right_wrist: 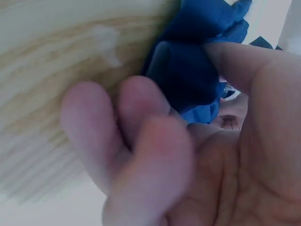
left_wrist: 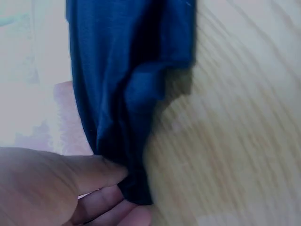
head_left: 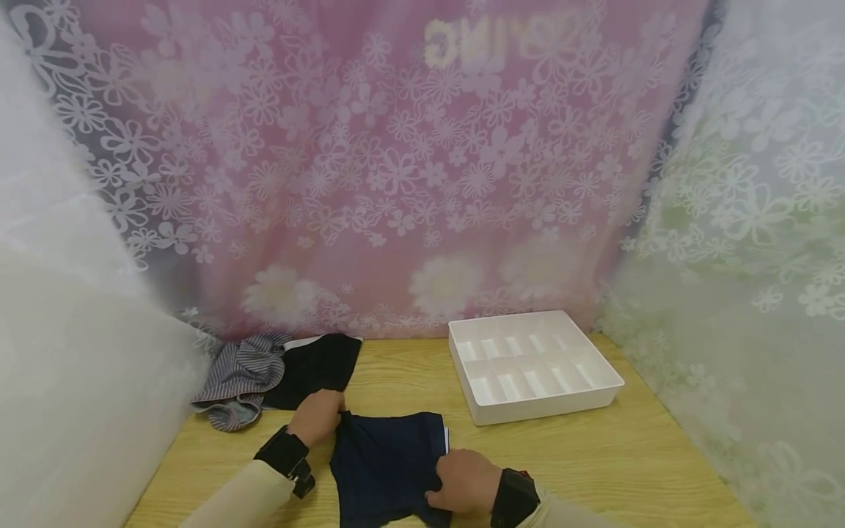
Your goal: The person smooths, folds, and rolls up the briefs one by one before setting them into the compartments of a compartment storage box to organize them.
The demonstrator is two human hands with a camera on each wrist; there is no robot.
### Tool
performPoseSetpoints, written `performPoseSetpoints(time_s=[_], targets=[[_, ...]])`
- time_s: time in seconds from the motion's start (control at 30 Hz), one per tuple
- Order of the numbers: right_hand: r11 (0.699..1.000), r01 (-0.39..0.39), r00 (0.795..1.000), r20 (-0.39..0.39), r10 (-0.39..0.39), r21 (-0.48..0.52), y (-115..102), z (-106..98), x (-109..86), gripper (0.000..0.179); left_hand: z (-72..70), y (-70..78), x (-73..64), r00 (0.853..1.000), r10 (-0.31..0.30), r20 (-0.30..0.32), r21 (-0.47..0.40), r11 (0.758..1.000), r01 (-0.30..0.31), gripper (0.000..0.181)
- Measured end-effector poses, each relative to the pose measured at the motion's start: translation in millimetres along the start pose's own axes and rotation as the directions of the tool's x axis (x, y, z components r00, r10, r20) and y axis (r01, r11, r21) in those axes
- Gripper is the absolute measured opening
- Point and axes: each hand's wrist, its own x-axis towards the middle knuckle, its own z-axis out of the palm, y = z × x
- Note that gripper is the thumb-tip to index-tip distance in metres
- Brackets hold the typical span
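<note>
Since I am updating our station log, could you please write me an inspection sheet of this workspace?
Surface: wood-grain table, light-coloured.
Job's things: navy garment, laid out with some creases, between the hands.
Clutter: striped cloth, bunched, next to a black cloth at the far left; white compartment tray at the right, towards the back.
Left hand: pinches the navy garment's far left corner.
Right hand: holds its right edge.
Cables: nothing seen.
Surroundings: pink flowered curtain behind; pale sheeting at both sides.
</note>
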Motion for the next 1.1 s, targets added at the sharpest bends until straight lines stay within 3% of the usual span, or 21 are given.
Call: performPoseSetpoints(time_s=[0.1, 0.23, 0.33, 0.43, 0.5, 0.57, 0.73, 0.87, 1.0, 1.1], targets=[[1.000, -0.006, 1.000, -0.026, 0.006, 0.011, 5.3, -4.5, 2.5, 0.046, -6.1, 3.6, -2.0, 0.999, -0.015, 0.041, -0.024, 1.000, 0.016, 0.012], [0.995, 0.055, 0.987, -0.157, -0.042, 0.079, 14.3, -15.5, 10.2, 0.047, -14.0, 10.9, -2.6, 0.999, -0.002, 0.048, -0.026, 1.000, 0.004, 0.008], [0.992, 0.117, 0.949, -0.300, -0.096, 0.053, 19.9, -27.5, 22.4, 0.039, -19.5, 15.8, -0.2, 1.000, 0.019, 0.004, -0.022, 1.000, -0.019, 0.009], [0.992, 0.123, 0.901, -0.417, -0.120, -0.019, 22.1, -39.1, 37.3, 0.023, -25.3, 20.8, 4.3, 0.998, 0.011, -0.055, -0.029, 1.000, -0.012, 0.013], [0.993, 0.106, 0.881, -0.458, -0.120, -0.056, 22.0, -44.1, 45.5, 0.010, -27.2, 23.6, 6.8, 0.996, 0.000, -0.085, -0.042, 0.999, -0.004, 0.016], [0.992, 0.107, 0.871, -0.475, -0.125, -0.067, 20.7, -46.7, 50.6, 0.012, -27.9, 26.9, 7.4, 0.995, -0.006, -0.097, -0.066, 0.998, 0.000, 0.021], [0.989, 0.101, 0.869, -0.474, -0.142, -0.111, 19.4, -45.0, 54.3, 0.048, -25.0, 35.1, -2.1, 0.995, 0.043, -0.087, -0.134, 0.989, -0.055, 0.035], [0.984, 0.075, 0.872, -0.468, -0.142, -0.159, 22.7, -42.5, 54.1, 0.068, -22.9, 40.4, -13.6, 0.990, 0.113, -0.079, -0.128, 0.984, -0.122, 0.038], [0.980, 0.061, 0.880, -0.453, -0.143, -0.192, 24.8, -38.3, 52.6, 0.065, -26.6, 46.5, -23.2, 0.980, 0.196, -0.007, -0.111, 0.974, -0.196, 0.024], [0.976, 0.080, 0.896, -0.415, -0.160, -0.203, 23.1, -32.5, 49.3, 0.051, -32.4, 52.8, -30.2, 0.959, 0.270, 0.090, -0.136, 0.957, -0.257, 0.015]])
